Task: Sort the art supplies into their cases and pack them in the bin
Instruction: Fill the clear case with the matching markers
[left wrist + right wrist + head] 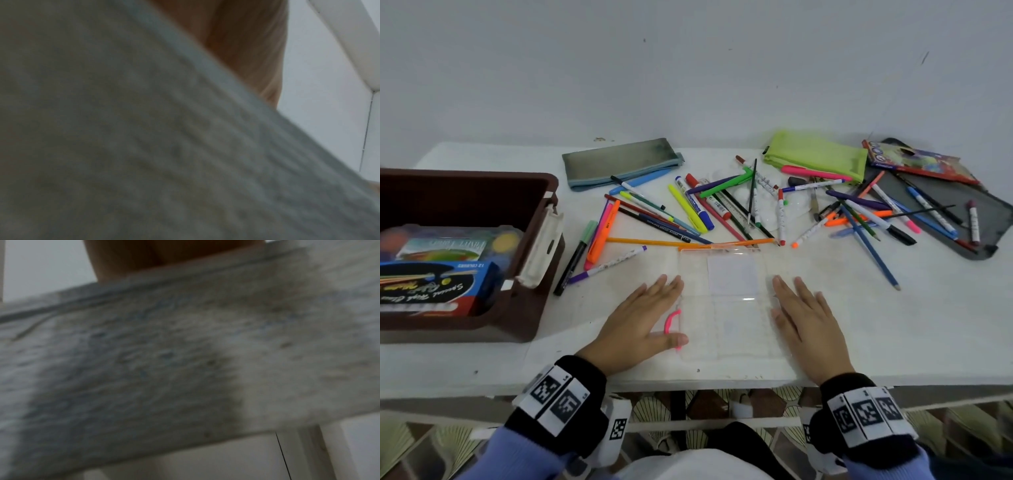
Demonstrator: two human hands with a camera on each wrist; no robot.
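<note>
While both hands lie flat with fingers straight, the left hand [641,320] and right hand [804,320] flank a clear case [726,301], holding nothing. Beyond the fingertips, pens [722,209] lie scattered. Left of them, the brown bin [541,192] holds paint boxes [438,284].

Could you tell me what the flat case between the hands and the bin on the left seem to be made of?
Flat case: apparently clear, glossy plastic, since the table shows through and one edge glints. Bin: likely rigid brown moulded plastic with a dull sheen.
</note>
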